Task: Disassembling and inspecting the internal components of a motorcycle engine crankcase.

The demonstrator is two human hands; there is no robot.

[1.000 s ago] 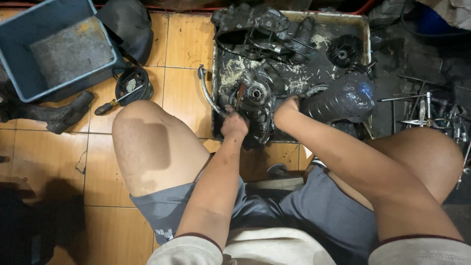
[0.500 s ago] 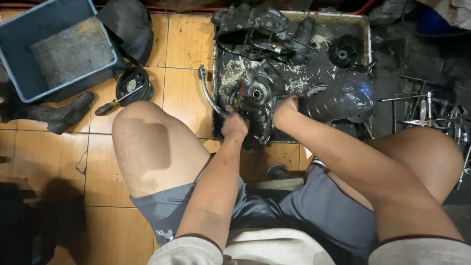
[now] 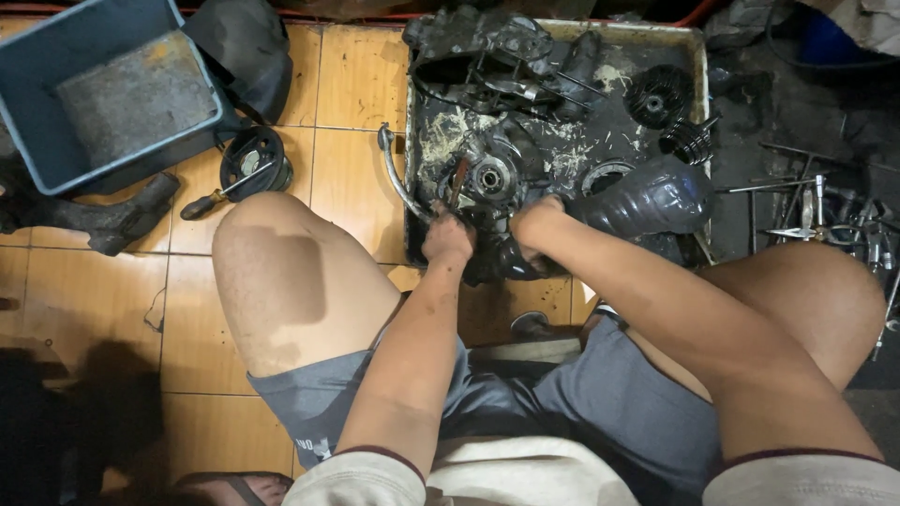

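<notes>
A greasy black engine casing (image 3: 487, 183) lies at the near edge of a dirty metal tray (image 3: 698, 66). My left hand (image 3: 447, 236) is closed around a thin rust-coloured tool (image 3: 457, 183) that points into the casing beside its round bearing. My right hand (image 3: 532, 221) grips the casing's near right side and steadies it. A curved metal lever (image 3: 392, 169) sticks out of the casing over the tray's left rim. I sit with bare knees on either side of the tray.
More engine parts, finned cylinders (image 3: 656, 94) and a black plastic bottle (image 3: 652, 197) fill the tray. A blue bin (image 3: 103, 89), a round black part with a screwdriver (image 3: 251, 164) and a dark boot-like piece (image 3: 103, 220) lie left on orange tiles. Loose metal tools (image 3: 825, 215) lie right.
</notes>
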